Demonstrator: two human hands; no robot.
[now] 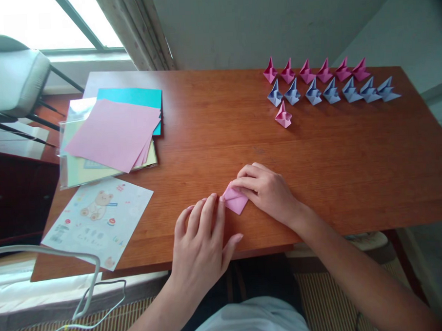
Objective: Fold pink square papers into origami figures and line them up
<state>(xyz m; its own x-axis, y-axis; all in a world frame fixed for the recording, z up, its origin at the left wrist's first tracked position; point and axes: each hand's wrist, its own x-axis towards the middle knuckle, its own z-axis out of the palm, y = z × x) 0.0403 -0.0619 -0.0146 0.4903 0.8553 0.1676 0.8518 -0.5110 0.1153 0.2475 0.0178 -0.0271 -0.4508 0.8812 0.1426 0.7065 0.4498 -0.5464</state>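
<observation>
Daylight comes from the window [35, 22] beyond the table's [212, 122] left end, its panes burnt out to white. Glare whitens the plastic sleeve [80, 109] on the table's left; the wall [255, 27] behind the table is dim. The crease in the pink paper [238, 205] near the table's front edge shows clearly. Small print on the card [133, 213] at the table's left blurs. Blackness shades the view's corner past the table's far right.

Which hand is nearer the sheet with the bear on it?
Left. The left hand is right of the bear sheet, apart from it; the right hand is farther right, touching the pink folded paper.
</observation>
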